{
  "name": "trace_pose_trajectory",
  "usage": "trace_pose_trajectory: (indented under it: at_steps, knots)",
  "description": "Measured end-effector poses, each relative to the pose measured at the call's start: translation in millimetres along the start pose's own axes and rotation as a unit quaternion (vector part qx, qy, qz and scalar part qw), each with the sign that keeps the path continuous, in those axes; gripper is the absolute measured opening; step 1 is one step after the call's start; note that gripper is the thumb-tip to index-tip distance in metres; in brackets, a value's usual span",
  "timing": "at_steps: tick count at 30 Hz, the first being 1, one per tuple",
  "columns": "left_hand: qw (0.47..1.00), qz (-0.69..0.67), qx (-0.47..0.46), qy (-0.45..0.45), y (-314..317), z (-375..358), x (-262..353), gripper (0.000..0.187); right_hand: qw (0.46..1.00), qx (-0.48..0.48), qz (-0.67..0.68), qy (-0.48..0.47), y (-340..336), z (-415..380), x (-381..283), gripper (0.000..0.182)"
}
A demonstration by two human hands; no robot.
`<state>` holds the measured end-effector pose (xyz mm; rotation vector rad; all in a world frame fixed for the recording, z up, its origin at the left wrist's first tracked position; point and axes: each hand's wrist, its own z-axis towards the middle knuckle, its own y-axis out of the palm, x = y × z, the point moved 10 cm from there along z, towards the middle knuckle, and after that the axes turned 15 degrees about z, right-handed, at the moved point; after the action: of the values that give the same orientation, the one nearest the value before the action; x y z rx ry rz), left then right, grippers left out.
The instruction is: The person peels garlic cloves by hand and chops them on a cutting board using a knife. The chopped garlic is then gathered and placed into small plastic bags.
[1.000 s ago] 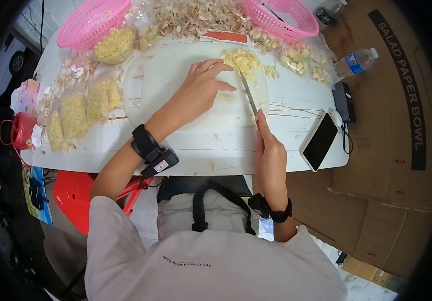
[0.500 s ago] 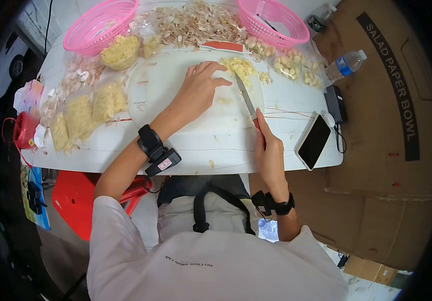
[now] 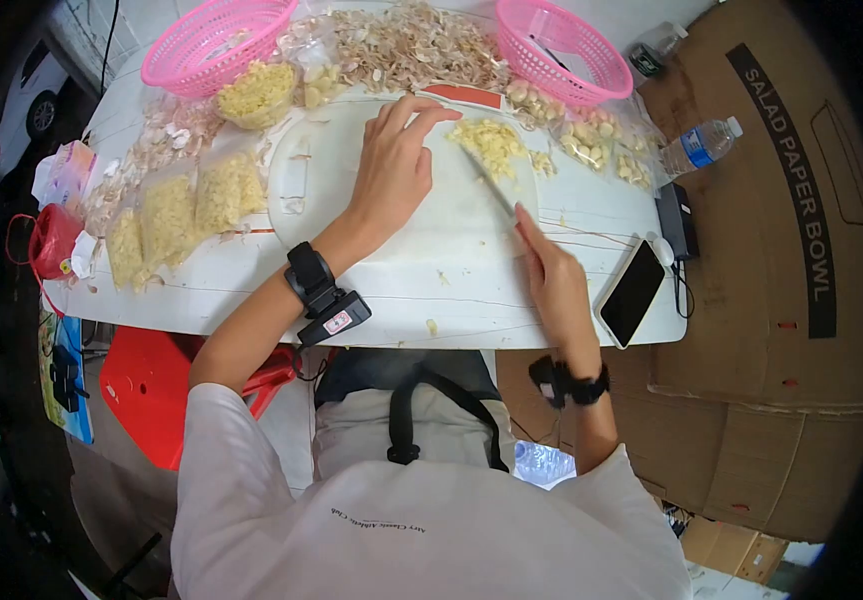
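Observation:
My right hand (image 3: 554,278) is closed around the handle of a knife (image 3: 493,184), its blade slanting up and left across a round white cutting board (image 3: 336,150). The blade's tip lies at the near edge of a pile of chopped garlic (image 3: 496,143) on the board's far right. Over the middle of the board, my left hand (image 3: 394,165) holds nothing. Its fingers stretch toward the pile, with the fingertips just left of the garlic. Garlic cloves in clear bags (image 3: 591,140) lie behind and right of the board.
Bags of chopped garlic (image 3: 169,215) and a heaped bowl (image 3: 256,95) sit at left. Garlic skins (image 3: 411,45) lie along the back between pink baskets (image 3: 216,50). A phone (image 3: 633,293) and water bottle (image 3: 701,145) are at right, beside a large cardboard box (image 3: 741,240).
My left hand has turned upward, its fingers moving to the upper left of the chopped garlic. My right hand has shifted slightly right, and the knife blade now stands more edge-on. The view has shifted slightly.

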<state>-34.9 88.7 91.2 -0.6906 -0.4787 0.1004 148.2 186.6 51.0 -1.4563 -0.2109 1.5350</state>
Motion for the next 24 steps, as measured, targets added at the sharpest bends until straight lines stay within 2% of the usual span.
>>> trace_pose_trajectory:
  at_steps: [6, 9, 11, 14, 16, 21, 24]
  knots:
    - [1.000, -0.003, 0.012, -0.008, 0.2, 1.5, -2.9, 0.052, 0.997, 0.006, 0.073, -0.018, -16.7, 17.6, 0.0, 0.044]
    - [1.000, -0.019, 0.009, -0.019, 3.0, 1.8, -5.1, 0.051, 0.995, -0.040, 0.088, 0.001, -11.2, 16.4, 3.3, 0.044]
    - [0.999, -0.025, -0.004, -0.022, 7.4, -1.3, -7.7, 0.049, 0.992, -0.050, 0.104, 0.056, -7.7, 16.5, 17.0, 0.046]
    - [0.999, -0.024, -0.036, 0.023, 15.3, -3.7, -2.2, 0.041, 0.989, -0.015, 0.126, 0.070, -16.0, 16.1, 13.2, 0.044]
    - [0.996, -0.034, -0.072, 0.030, 19.8, -5.4, 2.0, 0.041, 0.990, -0.018, 0.128, 0.049, -17.8, 13.5, 11.8, 0.043]
    - [0.997, -0.034, -0.073, 0.014, 20.6, -6.4, -1.7, 0.041, 0.991, -0.030, 0.119, 0.044, -17.9, 10.4, 4.3, 0.043]
    - [0.997, -0.045, -0.069, 0.007, 25.7, -5.8, -5.7, 0.040, 0.993, -0.069, 0.088, 0.025, -12.5, 14.7, 6.2, 0.045]
